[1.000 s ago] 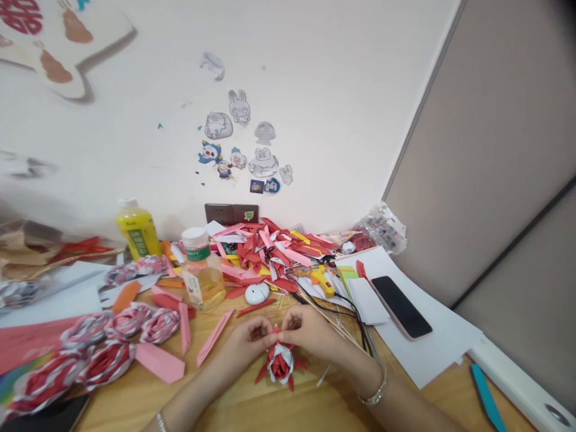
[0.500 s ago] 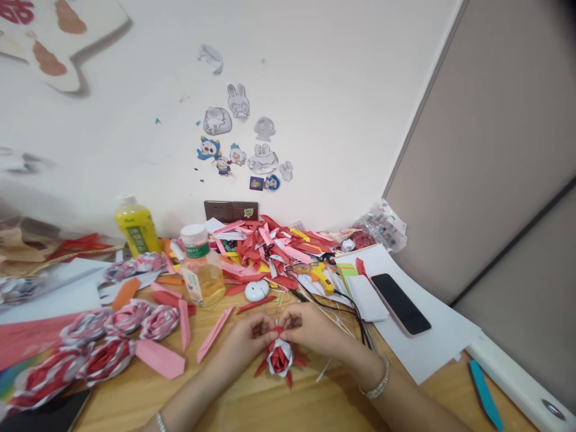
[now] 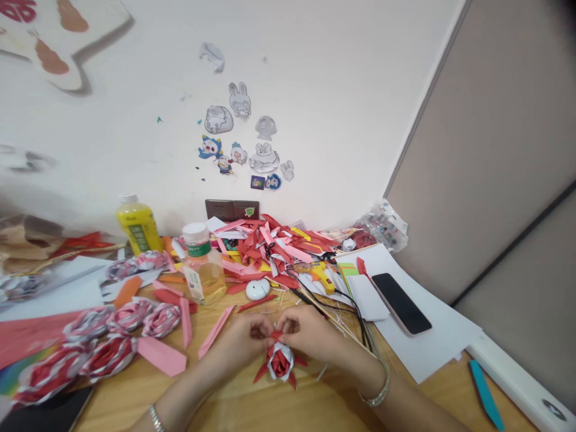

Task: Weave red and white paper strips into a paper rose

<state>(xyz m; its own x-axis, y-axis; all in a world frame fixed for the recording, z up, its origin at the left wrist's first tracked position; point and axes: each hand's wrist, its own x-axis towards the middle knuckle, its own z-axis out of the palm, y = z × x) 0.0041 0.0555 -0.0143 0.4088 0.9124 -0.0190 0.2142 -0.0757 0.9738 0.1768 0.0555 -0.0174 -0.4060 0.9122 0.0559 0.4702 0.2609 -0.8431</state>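
A red and white folded-paper flower [image 3: 281, 362] is held up in front of me, low in the middle of the view, its pointed red petals spreading out below and to the sides. My left hand [image 3: 252, 336] pinches its upper edge from the left. From the right, my right hand [image 3: 300, 330] pinches the same upper edge with thumb and fingers. The two sets of fingertips almost meet around a red petal at the top. A white earphone case [image 3: 258, 290] lies just beyond my hands, beside a thin red paper strip [image 3: 257, 303].
A heap of folded red and pink paper [image 3: 265, 246] lies against the wall, with a yellow glue gun [image 3: 323, 278] at its right. Left are a jar [image 3: 204, 279], a yellow bottle [image 3: 138, 228] and rolled paper roses [image 3: 110, 358]. A phone [image 3: 401, 303] rests on white paper.
Both hands keep their pinch on the flower, which has tilted or turned very slightly. The view has shifted a little; nothing else has visibly moved.
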